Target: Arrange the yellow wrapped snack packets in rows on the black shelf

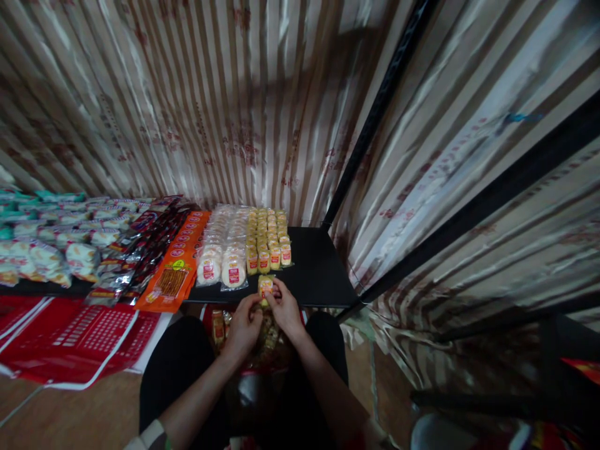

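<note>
Between my two hands is a small yellow wrapped snack packet [265, 285] with a red and white label, held upright at the shelf's front edge. My left hand [244, 325] pinches its lower left side. My right hand [284, 306] grips it from the right with thumb and fingers. Just beyond stand rows of matching yellow packets [269, 240] on the black shelf [319, 262]. Below my hands, between my knees, sits an open bag of loose yellow packets [269, 340], partly hidden by my arms.
Left of the yellow rows lie white round wrapped snacks [229, 270], orange packets [173, 265], dark red packets [140, 250] and several white and teal packets [79, 231]. A red printed sheet [79, 337] hangs below the shelf. Black metal posts [375, 119] and striped curtains [187, 94] surround it.
</note>
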Motion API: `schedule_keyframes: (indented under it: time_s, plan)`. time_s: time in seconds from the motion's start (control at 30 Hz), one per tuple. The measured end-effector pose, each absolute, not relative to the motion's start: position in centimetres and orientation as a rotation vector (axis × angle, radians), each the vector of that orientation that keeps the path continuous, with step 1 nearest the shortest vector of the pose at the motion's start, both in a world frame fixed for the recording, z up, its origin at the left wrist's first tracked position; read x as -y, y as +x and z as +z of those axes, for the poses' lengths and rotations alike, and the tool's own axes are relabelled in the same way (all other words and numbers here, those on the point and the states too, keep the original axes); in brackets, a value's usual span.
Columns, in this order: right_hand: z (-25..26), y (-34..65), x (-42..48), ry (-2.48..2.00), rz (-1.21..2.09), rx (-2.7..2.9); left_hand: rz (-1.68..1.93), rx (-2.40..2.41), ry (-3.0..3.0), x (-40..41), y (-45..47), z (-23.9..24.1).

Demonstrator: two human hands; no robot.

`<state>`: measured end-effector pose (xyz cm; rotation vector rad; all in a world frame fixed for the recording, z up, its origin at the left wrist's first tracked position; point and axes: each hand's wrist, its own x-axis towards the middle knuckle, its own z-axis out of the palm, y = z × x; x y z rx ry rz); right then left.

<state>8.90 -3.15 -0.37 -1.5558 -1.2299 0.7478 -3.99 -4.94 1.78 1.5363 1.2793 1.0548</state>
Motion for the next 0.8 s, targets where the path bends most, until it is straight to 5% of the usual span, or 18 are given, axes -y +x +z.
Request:
schedule_keyframes:
  time_s: [0.8]
  plan:
    - [-2.0, 6.3, -1.5, -1.464, 0.515, 1.295, 1.03, -1.304, 1.268, 0.8, -3.4, -0.1]
